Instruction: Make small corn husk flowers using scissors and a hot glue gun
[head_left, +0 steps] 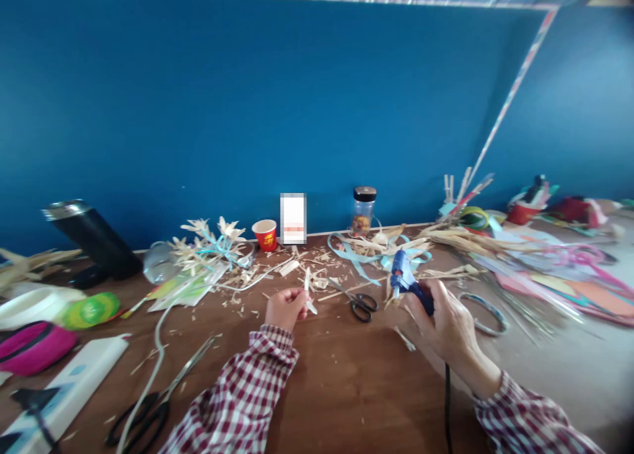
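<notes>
My left hand (286, 308) is closed in a pinch on a thin pale strip (308, 283), which looks like dried husk and stands up from the fingertips. A second pale end shows below the thumb. My right hand (448, 318) is wrapped round the handle of a blue glue gun (405, 277), whose nozzle points down and left above the table. Its black cord (448, 401) hangs below the hand. Between the two hands lies a small pair of scissors with black handles (364, 306). Pale scraps (257, 269) are scattered behind my left hand.
Larger scissors (158, 408), a white power strip (84, 381) and a white cable (158, 335) lie left on the brown table (337, 394). Husk flowers (208, 242), a red paper cup (265, 234) and a jar (364, 211) stand along the blue partition (277, 104). Craft materials (559, 269) crowd the right.
</notes>
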`<state>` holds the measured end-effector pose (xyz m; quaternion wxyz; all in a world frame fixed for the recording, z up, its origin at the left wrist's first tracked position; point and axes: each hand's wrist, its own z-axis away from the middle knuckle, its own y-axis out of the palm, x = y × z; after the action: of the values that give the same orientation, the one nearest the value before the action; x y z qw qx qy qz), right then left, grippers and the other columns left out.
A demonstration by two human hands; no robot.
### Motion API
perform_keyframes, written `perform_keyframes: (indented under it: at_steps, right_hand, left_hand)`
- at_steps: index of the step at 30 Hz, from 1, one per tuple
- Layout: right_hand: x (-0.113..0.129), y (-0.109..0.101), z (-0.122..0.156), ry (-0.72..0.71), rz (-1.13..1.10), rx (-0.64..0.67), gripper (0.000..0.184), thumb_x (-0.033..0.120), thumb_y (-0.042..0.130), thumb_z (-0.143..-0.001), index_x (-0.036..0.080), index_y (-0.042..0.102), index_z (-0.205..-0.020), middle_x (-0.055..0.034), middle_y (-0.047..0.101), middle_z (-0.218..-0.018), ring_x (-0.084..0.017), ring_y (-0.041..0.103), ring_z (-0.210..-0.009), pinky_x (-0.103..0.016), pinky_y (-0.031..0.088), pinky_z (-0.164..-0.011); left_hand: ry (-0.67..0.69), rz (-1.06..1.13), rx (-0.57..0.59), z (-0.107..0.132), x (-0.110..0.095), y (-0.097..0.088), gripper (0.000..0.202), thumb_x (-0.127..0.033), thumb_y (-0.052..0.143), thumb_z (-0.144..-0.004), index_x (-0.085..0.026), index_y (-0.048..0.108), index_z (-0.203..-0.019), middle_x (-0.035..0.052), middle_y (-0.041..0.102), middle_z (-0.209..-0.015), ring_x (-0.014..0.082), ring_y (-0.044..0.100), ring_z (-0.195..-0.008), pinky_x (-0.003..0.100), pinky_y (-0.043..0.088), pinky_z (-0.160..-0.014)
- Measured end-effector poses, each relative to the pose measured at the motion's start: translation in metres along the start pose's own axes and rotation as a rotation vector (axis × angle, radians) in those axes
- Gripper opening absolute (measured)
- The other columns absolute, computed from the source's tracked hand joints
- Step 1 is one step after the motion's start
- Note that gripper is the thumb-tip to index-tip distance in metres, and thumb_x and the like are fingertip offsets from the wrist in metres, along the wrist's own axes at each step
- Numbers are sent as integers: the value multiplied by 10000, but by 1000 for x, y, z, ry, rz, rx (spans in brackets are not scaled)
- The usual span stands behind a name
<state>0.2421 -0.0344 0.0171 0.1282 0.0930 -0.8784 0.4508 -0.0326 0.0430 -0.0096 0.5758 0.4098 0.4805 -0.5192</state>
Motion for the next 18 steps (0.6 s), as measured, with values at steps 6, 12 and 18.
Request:
perform_keyframes:
  at_steps: [6, 12, 18]
  right_hand:
    - [-66, -28, 21, 29, 382, 0, 267, 431, 444, -828, 183, 524, -890, -78, 602, -837, -251, 537, -833, -332, 417, -694]
    - [-106, -36, 39, 80, 547, 47, 272, 441, 459, -817, 182, 524, -866, -77, 598, -812, -253, 536, -810, -324, 413, -671]
    - [-113, -36, 45, 149, 540, 102, 321, 465, 430, -822, 179, 528, -931, -82, 611, -860, -248, 550, -823, -316, 415, -658]
  left_hand:
    - [-42, 108, -13, -2, 3, 2, 149, -242, 671, -640, -120, 642, -721, 29, 659, -603, 79, 545, -436, 177, 465, -412]
    - [-75, 165, -32, -2, 2, 4, 102, -173, 669, -646, -102, 637, -712, 37, 655, -595, 71, 539, -430, 165, 477, -404]
    - [-75, 170, -13, -1, 2, 4, 142, -204, 683, -627, -106, 638, -719, 28, 656, -585, 63, 534, -423, 152, 472, -405]
